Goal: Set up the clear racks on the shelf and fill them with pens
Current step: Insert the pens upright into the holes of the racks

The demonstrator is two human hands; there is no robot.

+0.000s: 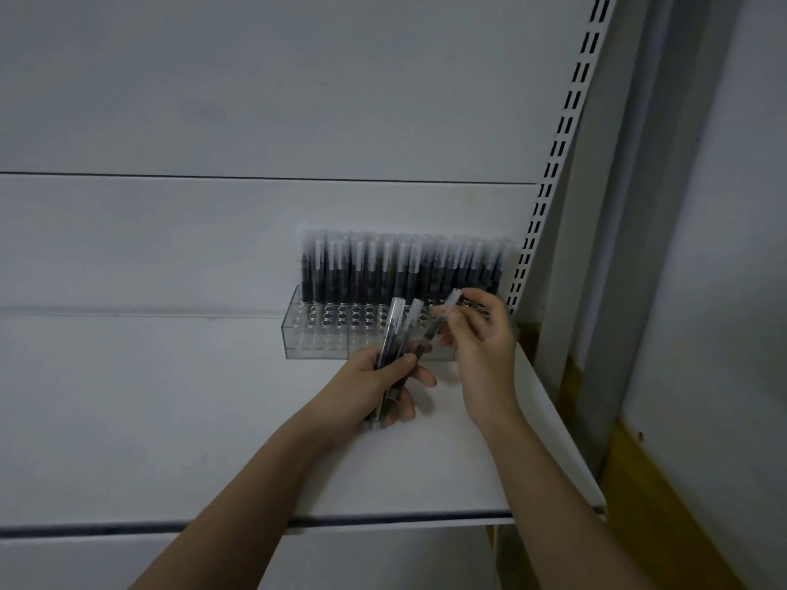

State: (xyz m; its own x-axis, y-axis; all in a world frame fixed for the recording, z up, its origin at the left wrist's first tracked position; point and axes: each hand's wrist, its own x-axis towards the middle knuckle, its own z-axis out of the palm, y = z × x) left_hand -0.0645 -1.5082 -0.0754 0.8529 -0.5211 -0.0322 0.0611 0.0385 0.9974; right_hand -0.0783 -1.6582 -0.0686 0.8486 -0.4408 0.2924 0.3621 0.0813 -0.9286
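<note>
Left hand [385,379] grips spare pens [396,334] as stock, right hand [477,334] pinches 1 pen [443,319] — probably aiming for the clear rack [315,334] — its front holes open.

This looks like a shop, most likely a stationery section being stocked. A plain white metal display shelf [213,419] stands out from white back panels [255,100], and a white upright strip with paired black slots [553,155], the kind that takes adjustable retail brackets, runs up its right edge. At the back of the shelf stands a clear plastic rack drilled with rows of round holes [332,330], its rear rows filled with many identical dark pens with frosted clear caps [400,266], set out upright like goods for sale.
</note>
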